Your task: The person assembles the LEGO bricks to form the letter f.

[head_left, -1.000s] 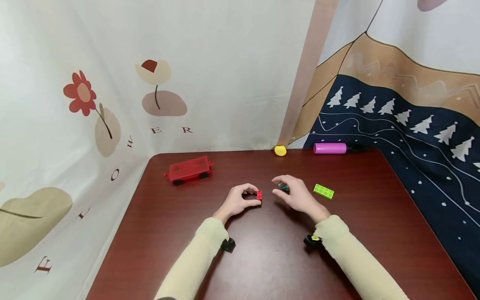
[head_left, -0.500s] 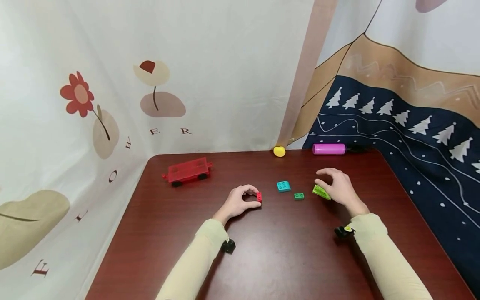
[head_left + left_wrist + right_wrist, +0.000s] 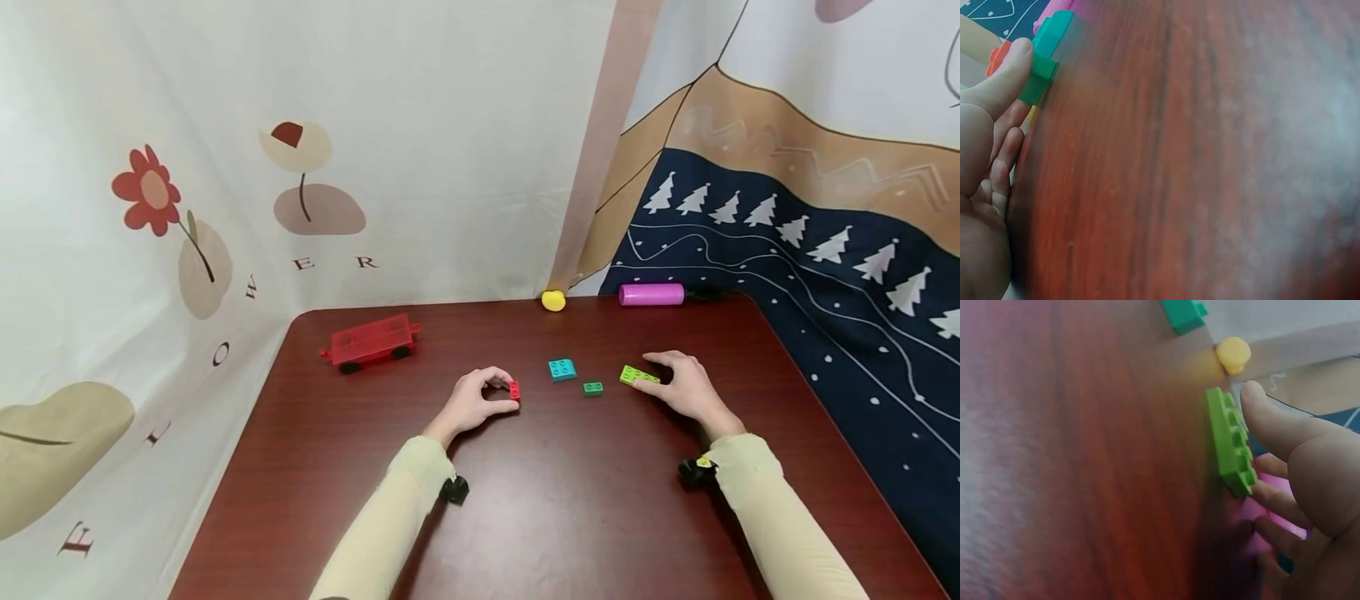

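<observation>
My left hand point(image 3: 471, 404) pinches a small red toy brick point(image 3: 514, 391) upright between thumb and fingers, close over the table. In the left wrist view, the thumb partly hides that red brick point(image 3: 999, 57). My right hand point(image 3: 687, 386) is spread at the right end of a long lime green brick point(image 3: 637, 376), the thumb overlapping it in the head view. The right wrist view shows the lime brick point(image 3: 1229, 442) lying studs up, with thumb and fingers parted beside it. Between the hands lie a turquoise brick point(image 3: 562, 370) and a small green brick point(image 3: 592, 389).
A red wheeled toy wagon base point(image 3: 372, 339) stands at the back left of the dark wooden table point(image 3: 555, 517). Along the back edge are a yellow rounded piece point(image 3: 553, 301) and a purple cylinder point(image 3: 651, 294) with a dark end. Printed curtains hang behind.
My right hand has moved right, from over the turquoise brick to the lime green one, uncovering the turquoise and small green bricks. The left hand keeps its hold on the red brick.
</observation>
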